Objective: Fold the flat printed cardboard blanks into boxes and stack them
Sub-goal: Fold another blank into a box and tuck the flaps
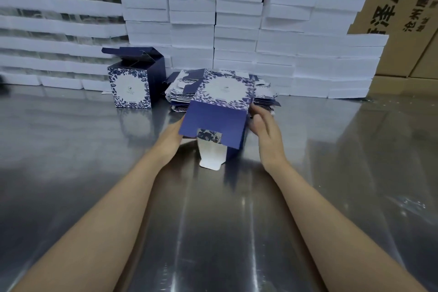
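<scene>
As hands [169, 138] [263, 125] flank box [222, 95], forearms [118, 199] outstretched

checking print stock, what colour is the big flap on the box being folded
Plain dark blue. The flap of the box shows best in head view.
</scene>
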Motion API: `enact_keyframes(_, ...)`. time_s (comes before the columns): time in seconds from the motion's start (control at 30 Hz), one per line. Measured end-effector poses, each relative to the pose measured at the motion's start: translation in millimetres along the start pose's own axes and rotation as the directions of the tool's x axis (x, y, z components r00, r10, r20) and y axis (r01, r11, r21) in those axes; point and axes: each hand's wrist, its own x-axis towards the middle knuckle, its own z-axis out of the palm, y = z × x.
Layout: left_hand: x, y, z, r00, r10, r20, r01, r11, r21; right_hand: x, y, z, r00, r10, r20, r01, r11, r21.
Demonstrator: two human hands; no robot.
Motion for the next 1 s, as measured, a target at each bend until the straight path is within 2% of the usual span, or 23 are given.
enact_keyframes(0.07, -3.9, -1.7, 0.5, 0.999, -0.013, -0.034, 0.013, 1.000, 0.024, -2.5, -1.0, 1.2, 0.993, 0.005, 0.120, 0.007, 0.995, -0.104)
enact_keyframes(0.13, -9.8, 1.8, 0.9, 0.999, 0.010, -0.040, -0.009, 1.000, 0.029, -3.4, -1.9, 1.3, 0.982, 0.036, 0.185, -0.012, 0.992, -0.129)
enact_keyframes(0.23, -16.4, 10.7, 0.6, 0.994, 0.080, 0.079, -0.082, 0.996, 0.025, -6.3, -3.8, 2.6, 0.974, 0.046, 0.221, -0.018, 0.991, -0.131)
enact_keyframes(0.3, -21.4, 14.2, 1.7, 0.994, 0.075, 0.079, -0.077, 0.996, 0.033, -7.1, -7.8, 4.9, 0.970, 0.048, 0.238, -0.024, 0.994, -0.105)
enact_keyframes(0.4, -21.8, 9.0, 2.8, 0.994, 0.008, -0.110, -0.004, 0.999, 0.041, -10.9, -11.4, 13.6, 0.956, 0.057, 0.287, -0.020, 0.991, -0.130)
enact_keyframes(0.47, -13.5, 3.7, 4.0, 0.962, -0.127, -0.242, 0.139, 0.990, 0.036, -14.2, -11.0, 20.4, 0.955, 0.066, 0.290, -0.004, 0.978, -0.210)
enact_keyframes(0.5, -12.4, 6.5, 3.5, 0.941, -0.206, -0.270, 0.205, 0.978, -0.035, -16.0, -11.1, 23.1, 0.959, 0.048, 0.279, 0.025, 0.967, -0.252)
enact_keyframes(0.53, -12.5, 10.7, 3.2, 0.941, -0.230, -0.248, 0.200, 0.969, -0.143, -17.0, -11.8, 24.3, 0.964, 0.011, 0.265, 0.064, 0.960, -0.272)
enact_keyframes(0.6, -9.9, 17.6, 4.6, 0.973, -0.074, -0.220, 0.007, 0.956, -0.294, -17.4, -13.3, 24.1, 0.968, -0.093, 0.234, 0.151, 0.958, -0.242)
enact_keyframes(0.67, -11.9, 20.0, 9.6, 0.947, 0.123, -0.297, -0.204, 0.944, -0.261, -18.2, -14.3, 23.1, 0.960, -0.201, 0.196, 0.247, 0.935, -0.254)
enact_keyframes(0.77, -16.4, 21.8, 20.8, 0.822, 0.395, -0.409, -0.439, 0.898, -0.015, -15.0, -18.4, 23.9, 0.914, -0.400, 0.070, 0.397, 0.845, -0.359)
enact_keyframes(0.83, -17.4, 30.7, 22.9, 0.720, 0.447, -0.531, -0.494, 0.867, 0.061, -12.2, -22.5, 25.0, 0.841, -0.540, -0.022, 0.495, 0.787, -0.369)
enact_keyframes(0.9, -17.0, 33.5, 20.6, 0.592, 0.516, -0.619, -0.524, 0.830, 0.191, -12.0, -23.3, 27.6, 0.793, -0.606, -0.066, 0.550, 0.757, -0.352)
enact_keyframes(1.0, -17.0, 33.1, 14.6, 0.514, 0.606, -0.607, -0.498, 0.787, 0.364, -19.5, -23.8, 37.3, 0.863, -0.502, -0.055, 0.469, 0.837, -0.282)
